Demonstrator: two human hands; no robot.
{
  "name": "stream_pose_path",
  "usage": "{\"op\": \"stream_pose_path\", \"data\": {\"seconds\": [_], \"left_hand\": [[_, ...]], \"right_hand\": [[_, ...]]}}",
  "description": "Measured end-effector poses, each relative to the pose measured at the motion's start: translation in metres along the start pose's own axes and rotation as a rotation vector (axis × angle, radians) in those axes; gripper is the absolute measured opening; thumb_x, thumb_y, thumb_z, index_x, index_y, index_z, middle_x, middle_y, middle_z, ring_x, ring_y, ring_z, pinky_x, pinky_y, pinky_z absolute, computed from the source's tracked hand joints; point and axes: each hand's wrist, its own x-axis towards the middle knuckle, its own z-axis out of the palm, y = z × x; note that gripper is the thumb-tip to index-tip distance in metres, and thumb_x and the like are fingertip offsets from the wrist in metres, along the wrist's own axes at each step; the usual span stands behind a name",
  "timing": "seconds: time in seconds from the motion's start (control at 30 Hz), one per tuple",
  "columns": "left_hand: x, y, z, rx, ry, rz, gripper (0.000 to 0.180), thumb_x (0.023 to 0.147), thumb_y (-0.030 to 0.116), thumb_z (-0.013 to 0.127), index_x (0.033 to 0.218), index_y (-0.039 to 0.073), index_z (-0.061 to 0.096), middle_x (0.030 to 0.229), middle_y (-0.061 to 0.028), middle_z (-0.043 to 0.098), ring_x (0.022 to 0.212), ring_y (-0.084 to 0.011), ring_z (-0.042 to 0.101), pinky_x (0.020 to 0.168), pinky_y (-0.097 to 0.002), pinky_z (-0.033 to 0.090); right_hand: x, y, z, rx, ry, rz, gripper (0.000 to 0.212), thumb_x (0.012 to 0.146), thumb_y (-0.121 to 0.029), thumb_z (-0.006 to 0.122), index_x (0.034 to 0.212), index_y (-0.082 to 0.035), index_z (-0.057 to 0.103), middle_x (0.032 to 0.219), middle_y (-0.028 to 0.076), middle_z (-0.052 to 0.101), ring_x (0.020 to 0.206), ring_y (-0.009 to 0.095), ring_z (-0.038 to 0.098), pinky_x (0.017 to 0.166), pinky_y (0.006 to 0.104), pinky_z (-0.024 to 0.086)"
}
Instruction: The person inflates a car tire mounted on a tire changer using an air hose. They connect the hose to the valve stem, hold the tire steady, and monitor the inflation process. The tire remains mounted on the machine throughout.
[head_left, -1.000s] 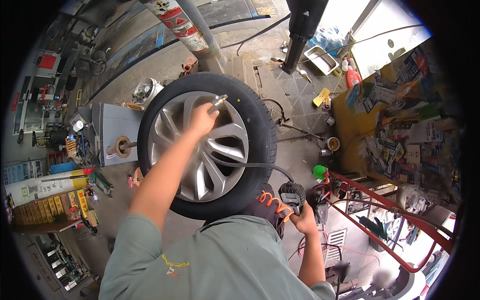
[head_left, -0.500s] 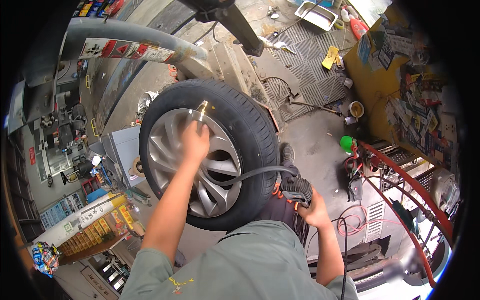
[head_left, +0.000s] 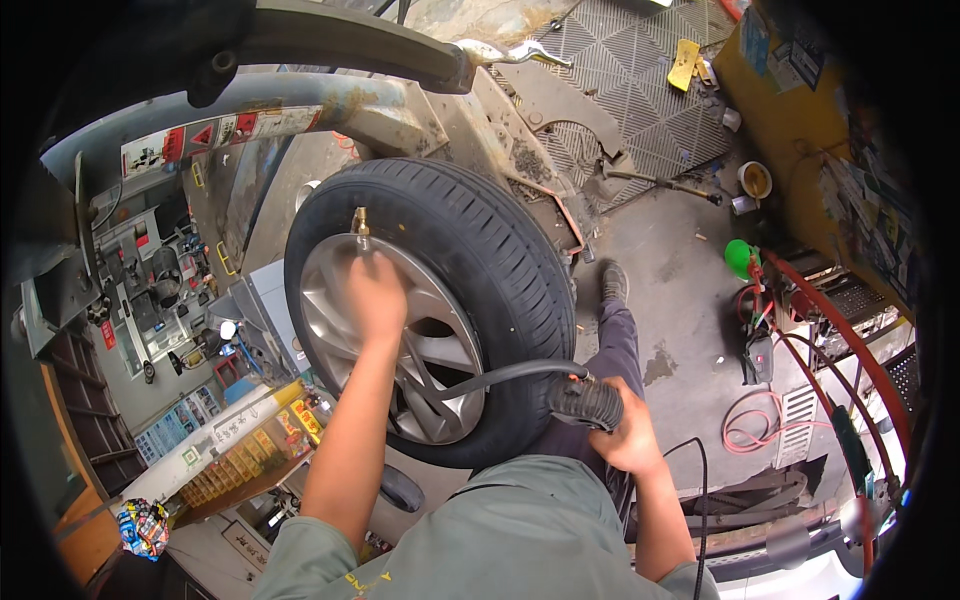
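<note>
A car wheel, a black tyre on a silver spoked rim, stands tilted in front of me. My left hand, partly blurred, is over the upper rim. Its closed fingers hold a brass-tipped air chuck, which points up toward the tyre sidewall. To the right of the wheel, my right hand grips a tyre inflator with a dark ribbed round body. From it a black hose runs across the tyre to the rim and passes behind my left forearm. The valve stem cannot be made out.
A grey machine arm crosses beyond the wheel, with a dark metal arm above it. On the right are a red-framed rack, a green ball and a coiled pink hose. Boxed goods line a shelf at left.
My view has shifted, showing more of my shoe and leg. The left hand has turned the air chuck more upright and moved it leftward over the wheel. My right hand still grips the inflator.
</note>
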Motion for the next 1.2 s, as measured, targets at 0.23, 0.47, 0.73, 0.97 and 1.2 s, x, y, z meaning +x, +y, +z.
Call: {"op": "stream_pose_path", "data": {"seconds": [0.23, 0.47, 0.73, 0.97, 1.2], "left_hand": [[-0.005, 0.009, -0.018, -0.010, -0.274, -0.190, 0.032, 0.103, 0.028, 0.060, 0.094, -0.001, 0.072, 0.075, -0.0115, 0.068, 0.072, -0.0223, 0.064, 0.073, -0.0410, 0.049], [0.001, 0.005, -0.009, 0.091, -0.023, -0.049, 0.037, 0.102, 0.030, 0.060, 0.089, -0.004, 0.067, 0.075, -0.0241, 0.068, 0.074, -0.0410, 0.068, 0.072, -0.0472, 0.050], [-0.003, -0.001, -0.018, 0.040, -0.066, -0.071, 0.037, 0.102, 0.032, 0.058, 0.093, -0.002, 0.071, 0.085, -0.0259, 0.072, 0.087, -0.0473, 0.069, 0.081, -0.0518, 0.052], [-0.015, 0.016, -0.036, 0.008, -0.198, -0.135, 0.037, 0.100, 0.032, 0.058, 0.091, -0.002, 0.069, 0.087, -0.0256, 0.072, 0.088, -0.0468, 0.069, 0.082, -0.0527, 0.052], [-0.005, 0.013, -0.029, 0.033, -0.044, -0.152, 0.035, 0.100, 0.032, 0.058, 0.099, -0.001, 0.069, 0.088, -0.0251, 0.073, 0.091, -0.0470, 0.070, 0.085, -0.0549, 0.053]], "right_hand": [[-0.004, 0.026, 0.003, 0.122, 0.029, 0.034, 0.050, 0.068, 0.003, 0.067, 0.117, 0.000, 0.060, 0.098, 0.015, 0.069, 0.093, 0.029, 0.070, 0.088, 0.0361, 0.054], [-0.012, 0.009, 0.015, 0.008, -0.028, -0.007, 0.044, 0.070, 0.005, 0.064, 0.113, -0.001, 0.062, 0.092, 0.009, 0.067, 0.086, 0.024, 0.066, 0.083, 0.0334, 0.053], [-0.033, -0.010, 0.023, 0.006, 0.035, -0.079, 0.042, 0.073, 0.008, 0.058, 0.113, -0.001, 0.068, 0.090, 0.001, 0.068, 0.079, 0.010, 0.057, 0.072, 0.0279, 0.049], [-0.051, -0.024, 0.025, 0.005, 0.025, -0.080, 0.038, 0.076, 0.008, 0.057, 0.110, 0.000, 0.070, 0.088, -0.003, 0.066, 0.077, 0.007, 0.054, 0.070, 0.0252, 0.046], [-0.056, -0.025, 0.021, -0.094, -0.012, -0.089, 0.035, 0.077, 0.007, 0.061, 0.111, 0.000, 0.070, 0.092, 0.001, 0.070, 0.082, 0.011, 0.060, 0.075, 0.0293, 0.051]]}}
